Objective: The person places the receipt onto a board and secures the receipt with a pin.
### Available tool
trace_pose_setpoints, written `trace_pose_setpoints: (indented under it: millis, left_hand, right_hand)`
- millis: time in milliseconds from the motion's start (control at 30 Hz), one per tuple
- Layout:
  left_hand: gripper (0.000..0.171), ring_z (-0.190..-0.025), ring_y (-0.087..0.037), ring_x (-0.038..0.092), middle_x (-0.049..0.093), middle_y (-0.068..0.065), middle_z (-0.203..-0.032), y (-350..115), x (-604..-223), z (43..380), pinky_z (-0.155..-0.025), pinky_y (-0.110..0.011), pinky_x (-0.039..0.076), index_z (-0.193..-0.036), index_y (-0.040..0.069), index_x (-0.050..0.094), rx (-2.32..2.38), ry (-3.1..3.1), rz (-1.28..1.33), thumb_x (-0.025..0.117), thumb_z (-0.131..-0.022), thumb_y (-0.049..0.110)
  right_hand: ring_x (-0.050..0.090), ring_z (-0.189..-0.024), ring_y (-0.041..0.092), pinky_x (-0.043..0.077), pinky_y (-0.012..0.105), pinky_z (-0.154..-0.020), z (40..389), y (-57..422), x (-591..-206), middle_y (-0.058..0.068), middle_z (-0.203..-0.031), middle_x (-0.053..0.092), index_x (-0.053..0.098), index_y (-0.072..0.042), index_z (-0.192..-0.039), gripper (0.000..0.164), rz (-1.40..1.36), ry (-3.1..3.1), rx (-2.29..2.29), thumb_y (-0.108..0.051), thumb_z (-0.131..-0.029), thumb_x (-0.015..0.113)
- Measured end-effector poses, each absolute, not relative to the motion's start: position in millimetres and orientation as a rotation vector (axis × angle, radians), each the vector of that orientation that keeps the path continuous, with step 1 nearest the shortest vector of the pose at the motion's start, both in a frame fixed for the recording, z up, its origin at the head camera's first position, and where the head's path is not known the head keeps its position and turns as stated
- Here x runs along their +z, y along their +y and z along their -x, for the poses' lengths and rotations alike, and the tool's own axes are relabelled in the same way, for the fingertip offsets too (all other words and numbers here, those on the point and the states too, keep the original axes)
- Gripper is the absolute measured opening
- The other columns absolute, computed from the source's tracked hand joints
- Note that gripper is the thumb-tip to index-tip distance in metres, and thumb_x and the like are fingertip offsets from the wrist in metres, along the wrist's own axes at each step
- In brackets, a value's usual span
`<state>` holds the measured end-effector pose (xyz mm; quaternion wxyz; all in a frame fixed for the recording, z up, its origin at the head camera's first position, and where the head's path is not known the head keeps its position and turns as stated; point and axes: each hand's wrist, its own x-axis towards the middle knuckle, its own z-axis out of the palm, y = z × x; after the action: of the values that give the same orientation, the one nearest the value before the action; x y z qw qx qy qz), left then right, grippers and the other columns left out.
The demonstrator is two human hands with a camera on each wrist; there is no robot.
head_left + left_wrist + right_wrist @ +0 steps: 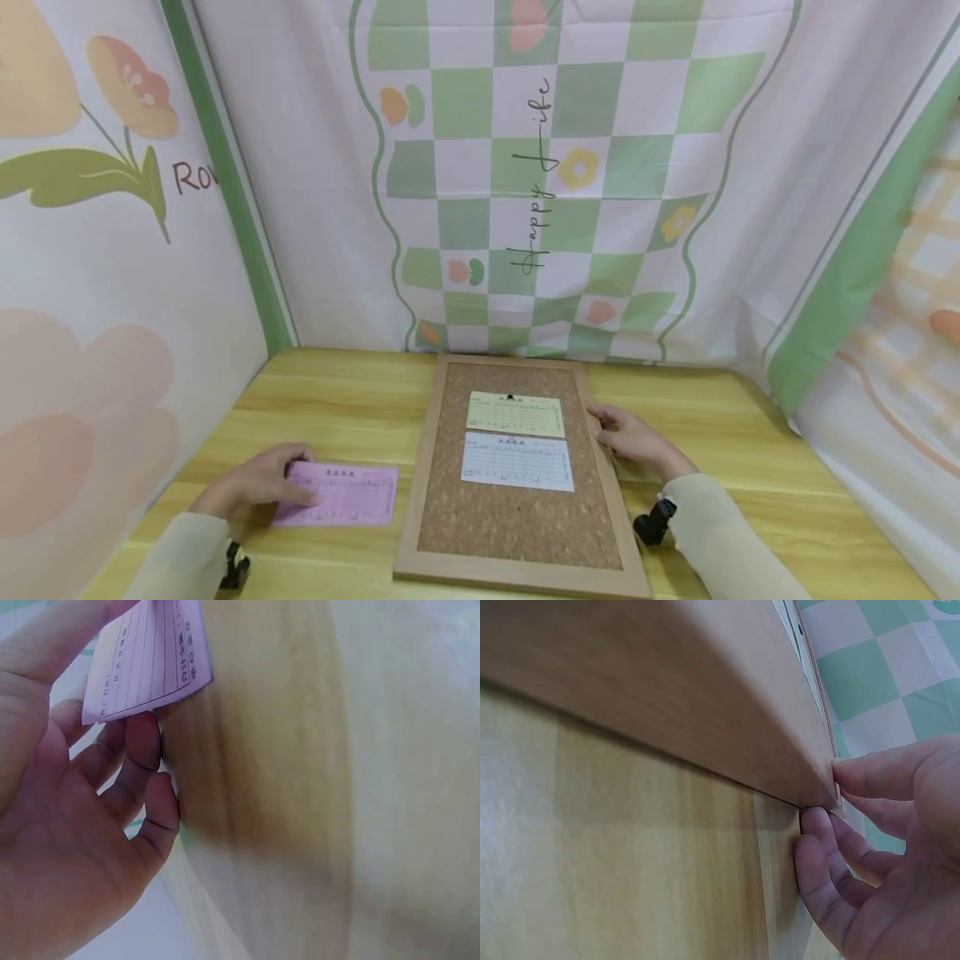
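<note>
My left hand [262, 482] pinches the left end of a pink receipt slip [356, 497] between thumb and fingers. In the left wrist view the slip [154, 664] tilts up off the wooden table, its printed lines facing the camera. The framed cork board [517, 529] lies flat to the right of it. On the board, a yellow receipt slip [517, 417] sits above a pale blue one [517, 463]. My right hand [630, 433] grips the board's right edge, thumb at the frame's upper corner [810, 761] and curled fingers against its side.
A small black pin [510, 397] shows at the yellow slip's top edge. The wooden table [352, 392] reaches back to a green-and-white checked curtain [517, 217]. Printed cloth also hangs at the left [97, 275] and right [900, 333].
</note>
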<state>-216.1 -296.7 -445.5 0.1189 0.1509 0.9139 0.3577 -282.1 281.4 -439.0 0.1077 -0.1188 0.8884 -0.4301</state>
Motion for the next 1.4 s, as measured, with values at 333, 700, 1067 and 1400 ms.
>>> trace_pose_setpoints:
  millis: [333,700,1067,1400]
  left_hand:
    - [0.033,-0.087,-0.022,0.056,0.062,-0.006,-0.097,-301.6,-441.3,214.7,-0.078,-0.039,0.045,-0.108,0.004,0.06,1.161,2.588,-0.39,0.079,-0.085,0.019]
    - [0.025,-0.088,-0.024,0.056,0.062,-0.008,-0.098,-302.4,-439.2,219.3,-0.079,-0.037,0.045,-0.111,0.002,0.06,1.241,2.558,-0.489,0.07,-0.092,0.014]
    - [0.034,-0.092,-0.026,0.061,0.065,-0.014,-0.111,-303.1,-440.1,219.4,-0.081,-0.04,0.048,-0.122,-0.001,0.053,1.381,2.519,-0.484,0.068,-0.093,0.011]
    - [0.033,-0.09,-0.028,0.062,0.066,-0.015,-0.107,-300.1,-437.0,220.5,-0.079,-0.038,0.051,-0.12,-0.003,0.054,1.429,2.509,-0.484,0.067,-0.093,0.008]
  right_hand:
    - [0.05,-0.094,0.029,0.045,0.036,-0.065,282.7,279.9,-438.6,0.033,-0.132,0.045,0.033,0.014,-0.148,0.052,0.331,2.603,-1.302,-0.006,-0.103,0.052]
    - [0.05,-0.09,0.027,0.045,0.037,-0.065,283.3,280.5,-439.1,0.032,-0.131,0.045,0.033,0.013,-0.148,0.052,0.322,2.598,-1.307,-0.006,-0.103,0.052]
    - [0.05,-0.087,0.025,0.044,0.034,-0.064,283.5,280.9,-440.0,0.034,-0.133,0.044,0.033,0.013,-0.148,0.051,0.327,2.608,-1.283,-0.005,-0.104,0.05]
    - [0.044,-0.069,0.021,0.041,0.033,-0.058,282.6,280.5,-440.9,0.035,-0.132,0.044,0.03,0.015,-0.148,0.052,0.346,2.599,-1.313,-0.005,-0.104,0.049]
